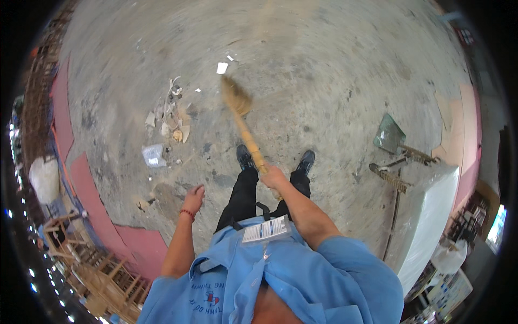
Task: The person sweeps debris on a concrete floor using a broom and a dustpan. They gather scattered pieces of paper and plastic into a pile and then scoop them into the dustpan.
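Head view, done: I judge the sweeping is partly done; a pile of rubbish (pixel 170 116) already lies gathered in the upper left of the frame.
Head view, left: small white scraps (pixel 222 67) lie near the top centre, apart from the pile, and nothing is in the dustpan (pixel 389 134) at the right.
Broom: the broom (pixel 240 116) stands in the centre, its bristles on the concrete floor (pixel 324 70) just below the scraps.
Right hand: my right hand (pixel 273 177) is wrapped tight around the handle end, arm stretched forward.
Left hand: my left hand (pixel 194 197) hangs free at the lower left, fingers loose, holding nothing.
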The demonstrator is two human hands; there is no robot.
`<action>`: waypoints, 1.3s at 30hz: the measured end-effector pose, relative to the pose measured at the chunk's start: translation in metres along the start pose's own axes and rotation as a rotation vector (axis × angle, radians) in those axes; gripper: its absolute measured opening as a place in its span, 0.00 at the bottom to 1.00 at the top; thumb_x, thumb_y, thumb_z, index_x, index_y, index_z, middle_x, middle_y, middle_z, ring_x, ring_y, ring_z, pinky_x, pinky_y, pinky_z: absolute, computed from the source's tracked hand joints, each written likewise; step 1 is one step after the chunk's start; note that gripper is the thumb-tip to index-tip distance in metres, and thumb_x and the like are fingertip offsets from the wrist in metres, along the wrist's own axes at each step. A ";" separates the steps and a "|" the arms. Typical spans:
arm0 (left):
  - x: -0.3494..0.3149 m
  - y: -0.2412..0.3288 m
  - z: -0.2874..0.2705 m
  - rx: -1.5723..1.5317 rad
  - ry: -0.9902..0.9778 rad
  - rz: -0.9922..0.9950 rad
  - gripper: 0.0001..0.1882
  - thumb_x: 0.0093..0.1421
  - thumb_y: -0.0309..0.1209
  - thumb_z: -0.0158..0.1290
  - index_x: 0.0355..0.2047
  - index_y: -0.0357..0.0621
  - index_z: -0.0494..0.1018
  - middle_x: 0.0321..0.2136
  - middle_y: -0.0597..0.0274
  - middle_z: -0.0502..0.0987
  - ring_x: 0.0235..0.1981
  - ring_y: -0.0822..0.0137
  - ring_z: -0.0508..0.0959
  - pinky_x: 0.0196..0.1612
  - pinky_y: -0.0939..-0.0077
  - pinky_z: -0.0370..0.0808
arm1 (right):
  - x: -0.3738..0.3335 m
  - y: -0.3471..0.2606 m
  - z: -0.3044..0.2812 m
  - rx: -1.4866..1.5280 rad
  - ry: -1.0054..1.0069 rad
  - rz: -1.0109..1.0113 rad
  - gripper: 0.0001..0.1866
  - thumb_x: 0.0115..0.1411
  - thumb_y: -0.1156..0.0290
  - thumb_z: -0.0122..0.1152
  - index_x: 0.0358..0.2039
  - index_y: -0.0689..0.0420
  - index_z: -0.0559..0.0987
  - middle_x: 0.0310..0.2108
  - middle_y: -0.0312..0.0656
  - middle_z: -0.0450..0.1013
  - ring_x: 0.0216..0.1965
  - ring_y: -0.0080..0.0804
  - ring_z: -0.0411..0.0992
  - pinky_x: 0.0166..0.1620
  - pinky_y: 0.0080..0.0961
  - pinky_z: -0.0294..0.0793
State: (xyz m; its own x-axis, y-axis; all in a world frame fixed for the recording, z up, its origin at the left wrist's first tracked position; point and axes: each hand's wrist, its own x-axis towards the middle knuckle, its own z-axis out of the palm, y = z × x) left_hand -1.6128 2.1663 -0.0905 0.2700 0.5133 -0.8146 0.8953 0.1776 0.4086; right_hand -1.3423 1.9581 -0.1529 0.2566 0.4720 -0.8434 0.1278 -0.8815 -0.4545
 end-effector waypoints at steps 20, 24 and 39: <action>-0.125 -0.013 0.203 -0.018 0.219 -0.241 0.26 0.60 0.45 0.45 0.48 0.37 0.73 0.49 0.46 0.74 0.52 0.50 0.72 0.55 0.63 0.67 | -0.047 0.185 -0.440 0.186 0.457 0.010 0.32 0.49 0.80 0.51 0.59 0.60 0.67 0.19 0.40 0.68 0.16 0.28 0.66 0.20 0.25 0.67; -0.105 -0.013 0.228 -0.069 0.131 -0.322 0.24 0.60 0.44 0.44 0.46 0.37 0.74 0.48 0.46 0.74 0.52 0.50 0.72 0.55 0.63 0.67 | 0.059 0.158 -0.528 0.297 0.380 -0.002 0.23 0.51 0.78 0.52 0.51 0.61 0.72 0.24 0.41 0.70 0.22 0.29 0.69 0.24 0.28 0.69; 0.011 0.194 0.139 -0.477 0.262 -0.328 0.25 0.62 0.44 0.48 0.52 0.37 0.70 0.39 0.51 0.78 0.35 0.64 0.79 0.39 0.72 0.74 | 0.138 -0.053 -0.377 -0.192 -0.067 -0.082 0.28 0.46 0.73 0.61 0.51 0.57 0.74 0.24 0.49 0.76 0.20 0.34 0.75 0.25 0.30 0.75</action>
State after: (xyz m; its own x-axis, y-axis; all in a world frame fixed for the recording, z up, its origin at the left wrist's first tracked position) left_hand -1.3867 2.0895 -0.0777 -0.1409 0.5463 -0.8257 0.6442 0.6839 0.3426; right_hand -0.9528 2.0664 -0.1372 0.1747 0.5360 -0.8259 0.3277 -0.8227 -0.4646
